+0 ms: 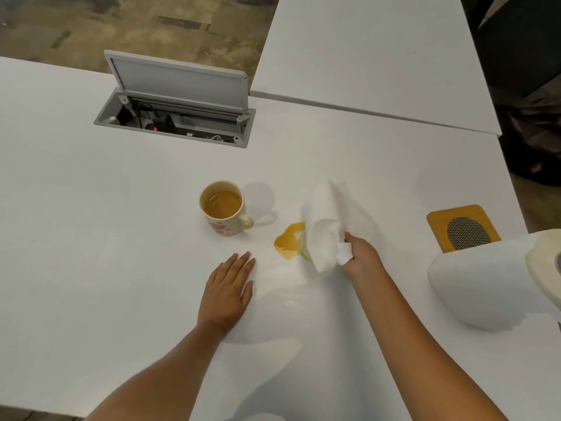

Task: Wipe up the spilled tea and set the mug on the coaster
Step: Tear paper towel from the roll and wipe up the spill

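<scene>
I'm gripping the paper towel [323,226] in my right grip [359,253], its edge touching the tea spill [290,240] lying just left mid-bench, nearer than my open left grip [229,288] resting flat on the bench [91,238].

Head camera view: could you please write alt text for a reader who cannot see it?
A right hand holds a white paper towel at the edge of a tea spill on a white table, while the left hand rests flat nearby. A mug of tea stands left of the spill; a coaster lies far right.
</scene>
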Demonstrator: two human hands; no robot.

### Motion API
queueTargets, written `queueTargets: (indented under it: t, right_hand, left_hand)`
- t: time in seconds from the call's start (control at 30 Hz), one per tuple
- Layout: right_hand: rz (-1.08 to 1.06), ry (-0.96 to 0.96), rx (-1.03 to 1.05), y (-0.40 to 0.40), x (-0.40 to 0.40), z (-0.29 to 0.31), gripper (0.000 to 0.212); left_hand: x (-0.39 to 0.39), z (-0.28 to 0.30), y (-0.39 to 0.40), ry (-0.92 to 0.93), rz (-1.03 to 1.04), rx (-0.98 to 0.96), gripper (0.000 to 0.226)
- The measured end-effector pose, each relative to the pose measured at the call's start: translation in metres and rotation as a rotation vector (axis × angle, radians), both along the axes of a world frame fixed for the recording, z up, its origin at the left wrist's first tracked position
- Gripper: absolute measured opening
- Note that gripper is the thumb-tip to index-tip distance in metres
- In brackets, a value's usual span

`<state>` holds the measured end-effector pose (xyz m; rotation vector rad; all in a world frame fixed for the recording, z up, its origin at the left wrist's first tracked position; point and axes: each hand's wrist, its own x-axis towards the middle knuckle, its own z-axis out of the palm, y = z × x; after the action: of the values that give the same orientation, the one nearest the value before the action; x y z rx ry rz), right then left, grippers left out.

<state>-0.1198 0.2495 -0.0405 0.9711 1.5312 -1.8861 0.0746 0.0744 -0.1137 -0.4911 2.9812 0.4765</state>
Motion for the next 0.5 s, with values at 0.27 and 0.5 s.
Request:
queueTargets:
  t: [0.27, 0.5]
  right_hand:
    - [0.035, 0.054, -0.010, -0.008, -0.002, -0.002, 0.032]
    - [0.080, 0.176, 0.435, 0.012, 0.025, -0.024, 0.043]
  left_hand:
    - [0.000, 0.002, 0.000, -0.017, 0.016, 0.021, 0.048]
    - [0.000, 0.002, 0.001, -0.011, 0.012, -0.001, 0.049]
